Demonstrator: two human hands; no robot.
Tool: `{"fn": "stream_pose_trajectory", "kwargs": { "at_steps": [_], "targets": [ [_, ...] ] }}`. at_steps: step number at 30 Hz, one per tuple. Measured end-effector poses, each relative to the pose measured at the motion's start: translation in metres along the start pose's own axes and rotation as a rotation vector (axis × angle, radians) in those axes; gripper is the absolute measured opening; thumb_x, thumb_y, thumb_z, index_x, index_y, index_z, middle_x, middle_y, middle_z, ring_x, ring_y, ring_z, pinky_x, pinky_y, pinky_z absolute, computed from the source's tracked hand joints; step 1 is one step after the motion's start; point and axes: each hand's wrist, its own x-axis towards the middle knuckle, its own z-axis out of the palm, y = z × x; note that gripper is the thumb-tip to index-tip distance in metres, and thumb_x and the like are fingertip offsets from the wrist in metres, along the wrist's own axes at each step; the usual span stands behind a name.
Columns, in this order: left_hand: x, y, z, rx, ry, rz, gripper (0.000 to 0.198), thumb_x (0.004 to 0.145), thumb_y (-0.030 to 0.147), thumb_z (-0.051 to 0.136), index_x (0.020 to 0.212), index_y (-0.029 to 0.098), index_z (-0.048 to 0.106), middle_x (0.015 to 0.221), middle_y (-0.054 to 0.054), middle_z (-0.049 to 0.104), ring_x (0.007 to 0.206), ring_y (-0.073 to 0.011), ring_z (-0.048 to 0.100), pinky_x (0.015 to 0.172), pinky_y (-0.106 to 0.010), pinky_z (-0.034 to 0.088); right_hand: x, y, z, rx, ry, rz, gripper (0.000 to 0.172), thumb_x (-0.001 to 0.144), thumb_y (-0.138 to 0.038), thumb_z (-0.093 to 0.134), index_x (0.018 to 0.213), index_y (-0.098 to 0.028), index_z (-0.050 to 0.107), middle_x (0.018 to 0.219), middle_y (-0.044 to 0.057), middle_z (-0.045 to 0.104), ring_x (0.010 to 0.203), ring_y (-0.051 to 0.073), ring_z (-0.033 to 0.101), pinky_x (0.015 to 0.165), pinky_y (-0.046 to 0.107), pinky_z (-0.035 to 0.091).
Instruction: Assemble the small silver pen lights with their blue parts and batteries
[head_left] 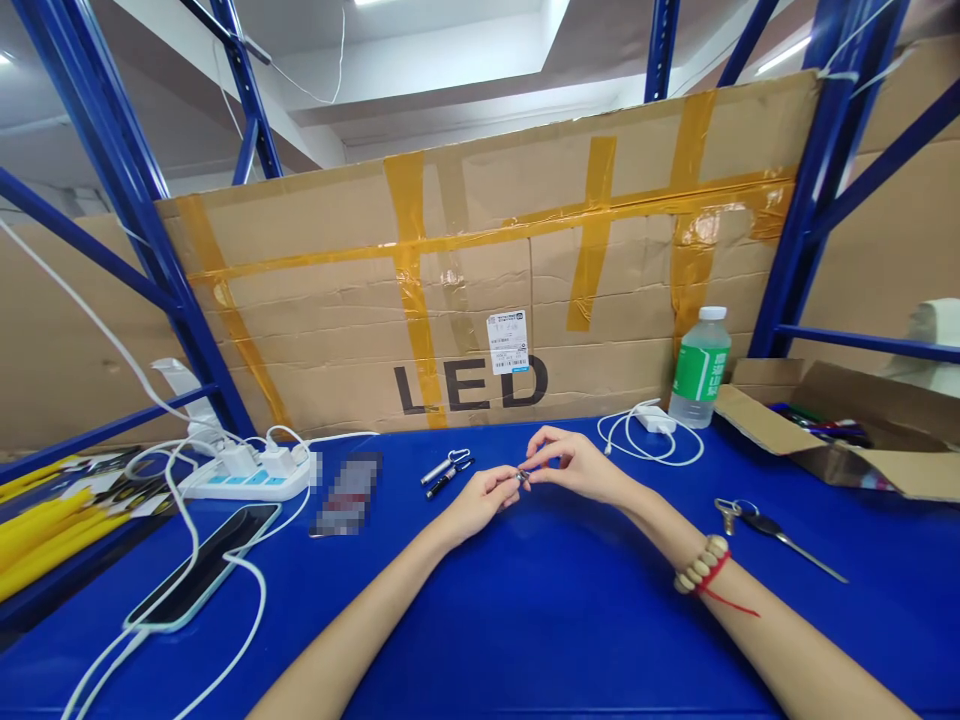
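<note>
My left hand (487, 498) and my right hand (571, 465) meet above the middle of the blue table (540, 620). Between their fingertips is a small metallic ring-like piece (523, 477), pinched from both sides; its exact shape is too small to tell. Just left of my left hand lie a silver penlight-like item with a carabiner (442, 467) and a black one (448, 480). Keys on a ring (761, 523) rest to the right, beyond my right wrist, which wears a beaded bracelet (703, 565).
A power strip (247, 478) with white cables and a phone (206, 568) are on the left, near a pixelated flat item (347, 495). At the back right stand a charger (656, 419), a bottle (700, 370) and an open carton (825, 425). Cardboard (337, 330) closes the rear.
</note>
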Motion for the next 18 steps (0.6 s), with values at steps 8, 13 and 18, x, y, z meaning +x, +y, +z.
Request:
{"fn": "stream_pose_trajectory", "kwargs": {
  "at_steps": [8,13,18],
  "targets": [
    [-0.001,-0.002,-0.005,-0.208,-0.097,-0.069,0.037,0.077,0.048,0.051,0.083,0.012,0.047,0.058,0.006,0.032,0.045,-0.0027,0.020,0.044,-0.020,0.011,0.000,-0.004,-0.003,-0.044,0.063,-0.020,0.020,0.066,-0.040,0.068,0.078,-0.024,0.072,0.093,0.006,0.052,0.076,0.013,0.051,0.048,0.018,0.038],
    [-0.002,-0.004,-0.006,-0.254,-0.139,-0.087,0.037,0.078,0.048,0.052,0.084,0.011,0.047,0.057,0.006,0.031,0.045,-0.0025,0.019,0.044,-0.020,0.011,0.000,-0.003,0.002,-0.021,0.059,-0.014,0.022,0.065,-0.041,0.068,0.076,-0.022,0.071,0.088,0.006,0.053,0.075,0.013,0.051,0.049,0.019,0.039],
    [-0.003,-0.004,-0.008,-0.261,-0.171,-0.155,0.039,0.076,0.049,0.053,0.082,0.011,0.046,0.056,0.006,0.030,0.045,-0.0028,0.019,0.044,-0.021,0.010,-0.001,-0.001,0.010,0.019,0.049,-0.031,0.025,0.068,-0.044,0.065,0.072,-0.020,0.071,0.083,0.005,0.053,0.070,0.011,0.052,0.051,0.020,0.041]
  ]
}}
